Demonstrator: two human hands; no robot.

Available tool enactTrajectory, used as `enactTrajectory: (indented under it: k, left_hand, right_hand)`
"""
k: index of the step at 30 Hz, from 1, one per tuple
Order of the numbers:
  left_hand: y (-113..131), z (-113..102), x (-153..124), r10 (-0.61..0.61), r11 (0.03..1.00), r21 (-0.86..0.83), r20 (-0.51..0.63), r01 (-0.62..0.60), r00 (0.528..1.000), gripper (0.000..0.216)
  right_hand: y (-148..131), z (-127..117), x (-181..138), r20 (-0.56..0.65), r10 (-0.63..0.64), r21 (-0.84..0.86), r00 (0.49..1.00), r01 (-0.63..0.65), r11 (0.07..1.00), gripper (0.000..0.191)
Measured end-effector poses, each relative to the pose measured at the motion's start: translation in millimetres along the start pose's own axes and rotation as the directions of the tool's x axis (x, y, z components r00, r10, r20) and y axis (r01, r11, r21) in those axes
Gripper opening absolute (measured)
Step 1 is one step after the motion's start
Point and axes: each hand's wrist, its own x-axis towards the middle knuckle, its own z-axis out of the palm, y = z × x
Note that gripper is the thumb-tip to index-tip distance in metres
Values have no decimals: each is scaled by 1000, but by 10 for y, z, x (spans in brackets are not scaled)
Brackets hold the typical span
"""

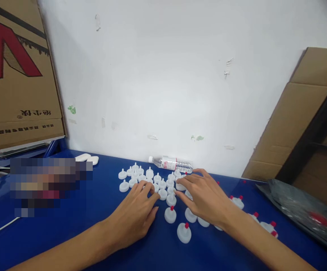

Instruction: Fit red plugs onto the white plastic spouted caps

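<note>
Several white nozzle caps [162,194], round-based with bare pointed spouts, stand clustered on the blue table. My left hand [139,209] is at the near edge of that cluster, its fingers bent, thumb apart from the index finger, and nothing visibly held. Over the cluster's right side reaches my right hand [203,194], thumb and index finger apart. A white cap [180,186] lies between these fingertips; whether they touch it is unclear. Nearer to me, a red-tipped cap [184,233] and another red-tipped cap [170,215] stand upright. My right hand and forearm partly cover more caps.
A clear plastic bottle [177,164] lies against the white wall. More red-tipped caps [239,202] spread right, near a clear plastic bag [301,210]. Cardboard [290,120] leans at the right; a printed carton [19,98] stands left. Small white objects [92,160] and a blurred patch are at left.
</note>
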Motion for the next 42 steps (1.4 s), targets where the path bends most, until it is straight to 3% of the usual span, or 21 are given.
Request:
enactTrajectory:
  k: [6,14,20,26,31,36,42]
  left_hand:
    - [-85,80,23,-41,995,97,29,38,999,13]
    - [-158,193,48,44,994,101,-31,-41,999,20]
    - [-95,80,60,-37,993,-111,-106,25,994,13]
    - [-119,63,54,39,971,-213,-295,-105,955,16]
    - [-137,45,41,31,960,-237,-440,-149,897,19]
    - [-135,19,42,21,962,-229,-473,-146,881,17]
    - [-100,-13,52,-77,921,-377,-431,-102,899,17]
  right_hand:
    - [-28,36,-31,-49,-68,-1,997,68,998,9]
    - [-51,59,-59,-76,-39,233,996,56,971,49]
    - [-68,59,-56,-89,-90,242,992,110,964,42]
    - [-129,6,-63,-84,-170,205,982,184,961,38]
    - [-131,7,-51,-140,-245,136,959,264,955,35]
    - [-147,39,-57,-226,-390,-11,893,398,917,37]
    - [-163,41,-81,-319,-420,-86,850,415,906,35]
